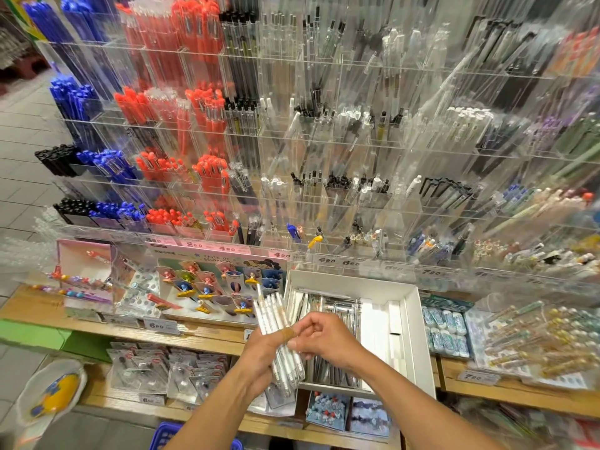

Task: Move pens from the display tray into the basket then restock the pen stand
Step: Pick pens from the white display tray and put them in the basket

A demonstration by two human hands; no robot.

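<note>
A bundle of white pens in my two hands, low in the middle of the frame.

My left hand [259,349] grips the pens [276,315] around their middle, and my right hand [319,341] pinches the same bundle from the right. Just behind is the white tray [410,319]; the blue basket [167,431] sits at the bottom edge; the clear pen stand [324,141] fills the top.

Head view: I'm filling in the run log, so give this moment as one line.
stage: pens out of tray | left hand: grips bundle of white pens | right hand: pinches bundle | white tray: holds more pens | blue basket: below
</note>
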